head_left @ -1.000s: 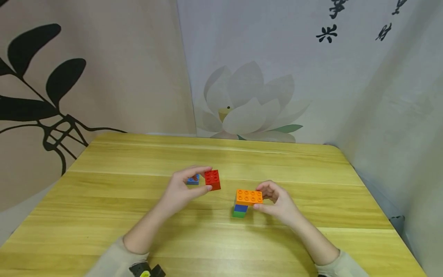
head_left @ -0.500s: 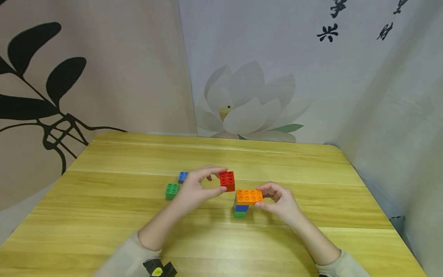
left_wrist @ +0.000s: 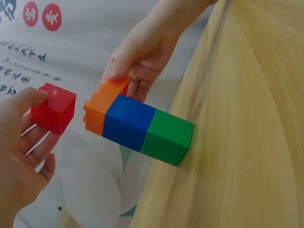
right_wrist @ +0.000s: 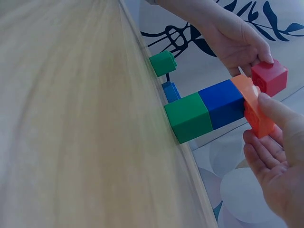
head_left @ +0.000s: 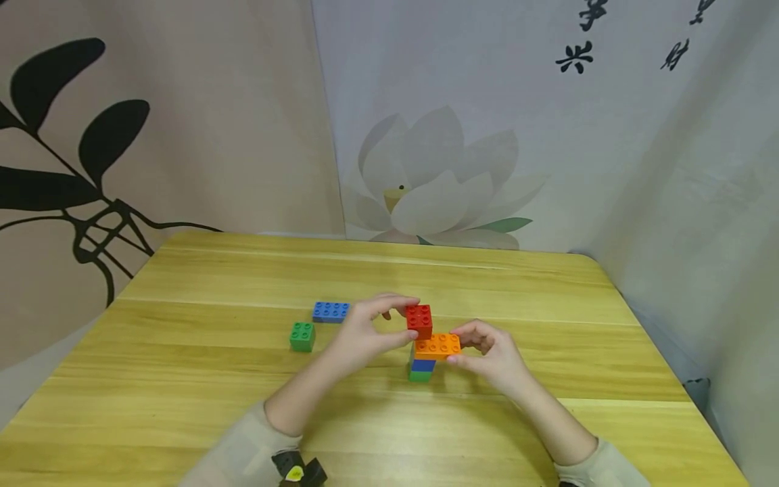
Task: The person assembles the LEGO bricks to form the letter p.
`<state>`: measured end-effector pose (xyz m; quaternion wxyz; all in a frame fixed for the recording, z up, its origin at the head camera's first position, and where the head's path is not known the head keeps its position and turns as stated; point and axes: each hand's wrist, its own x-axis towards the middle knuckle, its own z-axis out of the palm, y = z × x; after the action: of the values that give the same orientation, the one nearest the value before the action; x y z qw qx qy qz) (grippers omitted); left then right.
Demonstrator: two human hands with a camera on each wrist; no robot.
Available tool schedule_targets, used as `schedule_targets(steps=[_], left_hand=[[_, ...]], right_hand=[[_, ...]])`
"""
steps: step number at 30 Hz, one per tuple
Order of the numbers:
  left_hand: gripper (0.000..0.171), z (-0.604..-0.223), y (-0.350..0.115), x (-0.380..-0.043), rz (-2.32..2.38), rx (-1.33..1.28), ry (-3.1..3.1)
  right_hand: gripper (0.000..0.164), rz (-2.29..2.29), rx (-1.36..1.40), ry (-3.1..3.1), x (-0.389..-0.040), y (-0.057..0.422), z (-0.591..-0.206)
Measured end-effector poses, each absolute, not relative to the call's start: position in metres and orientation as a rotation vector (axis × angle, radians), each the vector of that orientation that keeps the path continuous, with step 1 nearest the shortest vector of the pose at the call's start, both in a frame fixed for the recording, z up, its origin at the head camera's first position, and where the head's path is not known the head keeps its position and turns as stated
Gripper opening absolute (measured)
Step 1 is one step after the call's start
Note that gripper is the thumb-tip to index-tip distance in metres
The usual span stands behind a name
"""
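Note:
My left hand pinches a square red toy brick between thumb and fingers. The brick hovers over the left end of a small tower, and the left wrist view shows a gap between them. The tower stands on the table: a green brick at the bottom, a blue brick in the middle, and a long orange brick across the top, jutting out to the right. My right hand grips the orange brick's right end between thumb and fingers.
On the wooden table, left of the tower, sit a loose square green brick and a longer blue brick behind it. A printed cloth hangs behind the table's back edge.
My left hand has carried the red brick rightward, from beside the tower to above its left end. The loose green and blue bricks have come into full view. My right hand stays at the orange brick.

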<state>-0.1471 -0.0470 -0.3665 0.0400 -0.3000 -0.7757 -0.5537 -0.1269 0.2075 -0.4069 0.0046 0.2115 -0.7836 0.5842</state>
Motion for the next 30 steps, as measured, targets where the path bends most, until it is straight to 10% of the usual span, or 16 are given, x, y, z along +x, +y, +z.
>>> schedule_targets(steps=[30], left_hand=[[0.039, -0.376, -0.032, -0.146, -1.701, -0.951, -2.430]], right_hand=[[0.032, 1.839, 0.680, -2.448, -0.127, 0.208, -0.407]])
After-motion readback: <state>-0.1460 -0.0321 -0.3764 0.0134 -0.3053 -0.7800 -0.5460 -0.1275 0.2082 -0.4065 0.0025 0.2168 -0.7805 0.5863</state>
